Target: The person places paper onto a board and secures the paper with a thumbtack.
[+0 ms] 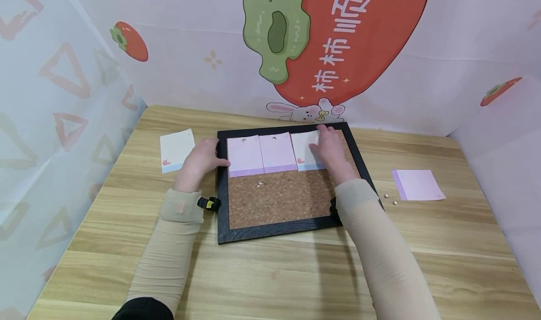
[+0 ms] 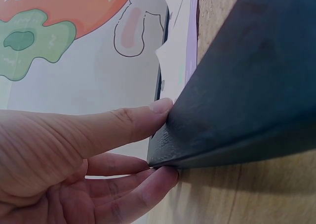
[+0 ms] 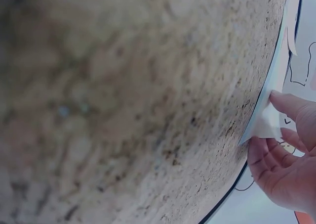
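On the wooden table [image 1: 270, 273] lies a black-framed cork board [image 1: 279, 198] with two pink notes [image 1: 262, 153] already pinned along its top. A third, white note [image 1: 305, 153] lies beside them, seemingly not yet pinned. Two more notes wait off the board, a white one [image 1: 176, 149] to the left and a pink one [image 1: 417, 185] to the right. The left hand [image 1: 202, 163] steadies the frame's left edge, fingers fairly straight. The right hand [image 1: 331, 151] presses flat on the third note, fingertips [image 3: 291, 108] at its edge. Loose pins [image 1: 390, 199] lie near the pink note.
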Tool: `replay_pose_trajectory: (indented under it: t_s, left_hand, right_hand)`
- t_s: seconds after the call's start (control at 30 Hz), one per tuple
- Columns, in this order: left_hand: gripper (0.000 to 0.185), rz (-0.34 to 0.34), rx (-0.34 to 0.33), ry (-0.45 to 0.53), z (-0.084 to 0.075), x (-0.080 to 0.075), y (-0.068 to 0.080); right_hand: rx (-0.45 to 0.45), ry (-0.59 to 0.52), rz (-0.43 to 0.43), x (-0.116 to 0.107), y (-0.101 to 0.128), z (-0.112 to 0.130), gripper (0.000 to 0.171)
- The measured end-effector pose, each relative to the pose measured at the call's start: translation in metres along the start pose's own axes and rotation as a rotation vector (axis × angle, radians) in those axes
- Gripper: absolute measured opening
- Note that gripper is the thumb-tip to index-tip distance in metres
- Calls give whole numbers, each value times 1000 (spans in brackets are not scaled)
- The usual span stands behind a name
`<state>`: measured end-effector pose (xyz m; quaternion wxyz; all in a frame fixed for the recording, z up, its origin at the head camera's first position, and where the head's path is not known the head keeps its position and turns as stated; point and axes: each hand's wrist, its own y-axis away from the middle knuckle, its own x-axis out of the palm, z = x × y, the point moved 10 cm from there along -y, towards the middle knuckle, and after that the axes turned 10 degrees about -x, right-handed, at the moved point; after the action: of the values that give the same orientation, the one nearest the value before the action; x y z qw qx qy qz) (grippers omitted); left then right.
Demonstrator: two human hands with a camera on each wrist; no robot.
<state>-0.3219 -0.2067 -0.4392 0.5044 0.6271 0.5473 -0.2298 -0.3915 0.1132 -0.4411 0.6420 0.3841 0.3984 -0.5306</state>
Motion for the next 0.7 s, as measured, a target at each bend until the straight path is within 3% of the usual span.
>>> replay_pose_trajectory:
  t_s: [0.23, 0.53, 0.7]
  left_hand:
    - [81, -1, -1, -1, 1, 1, 0]
    - [80, 2, 7, 8, 0, 0, 1]
    - [80, 2, 9, 5, -1, 0, 1]
  right_hand:
    - [-28, 89, -23, -4, 2, 2, 61]
    - [-89, 198, -3, -3, 3, 9, 29]
    - [-159, 248, 16, -2, 4, 13, 26]
